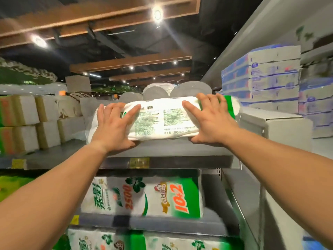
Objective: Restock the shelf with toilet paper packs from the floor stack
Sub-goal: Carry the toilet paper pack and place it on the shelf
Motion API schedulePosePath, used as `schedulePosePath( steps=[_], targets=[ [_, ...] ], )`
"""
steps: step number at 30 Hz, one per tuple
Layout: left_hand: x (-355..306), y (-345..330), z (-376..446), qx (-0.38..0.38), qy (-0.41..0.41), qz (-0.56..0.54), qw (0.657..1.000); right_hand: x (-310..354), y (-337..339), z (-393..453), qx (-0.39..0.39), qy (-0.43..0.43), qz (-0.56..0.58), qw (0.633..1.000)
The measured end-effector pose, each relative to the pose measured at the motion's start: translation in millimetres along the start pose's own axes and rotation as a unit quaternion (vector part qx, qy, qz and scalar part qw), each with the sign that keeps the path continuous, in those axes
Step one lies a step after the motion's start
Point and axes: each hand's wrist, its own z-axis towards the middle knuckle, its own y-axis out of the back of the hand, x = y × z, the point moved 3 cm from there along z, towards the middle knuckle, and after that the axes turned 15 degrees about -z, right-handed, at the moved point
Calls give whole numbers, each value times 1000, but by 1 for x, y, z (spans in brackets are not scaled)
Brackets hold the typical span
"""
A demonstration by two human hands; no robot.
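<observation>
Bright ceiling spotlights [157, 13] flaring with glare, wide-angle edge distortion, smeared motion blur throughout

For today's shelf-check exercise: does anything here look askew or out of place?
Only slightly: the toilet paper pack under the left hand and right hand sits near the top shelf front edge. Nothing looks spilled or damaged.

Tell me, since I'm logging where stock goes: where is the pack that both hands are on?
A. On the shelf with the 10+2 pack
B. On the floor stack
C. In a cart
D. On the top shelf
D: the toilet paper pack rests on the top shelf, left hand and right hand on it, above the 10+2 pack.
</observation>
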Motion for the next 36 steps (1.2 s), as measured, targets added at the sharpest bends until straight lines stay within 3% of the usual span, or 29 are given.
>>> schedulePosePath(
  steps=[5, 12, 15, 19, 23, 36],
  targets=[
    [33, -58, 49, -7, -38, -37, 999, -5, -44, 34, 26, -20, -24, 999],
    [63, -135, 123, 111, -29, -56, 992, -23, -99, 84, 155, -43, -29, 986],
    [65, -152, 154, 139, 23, -101, 985, -32, -117, 105, 179, -80, -30, 980],
    [61, -174, 178, 202, 84, -72, 973, -23, -148, 125, 261, -132, -29, 956],
    [54, -194, 190, 200, 126, 1, 972, -26, -173, 142, 252, -132, -59, 957],
    [64, -256, 245, 220, 167, -17, 961, -53, -255, 193, 282, -146, -19, 948]
  ],
)
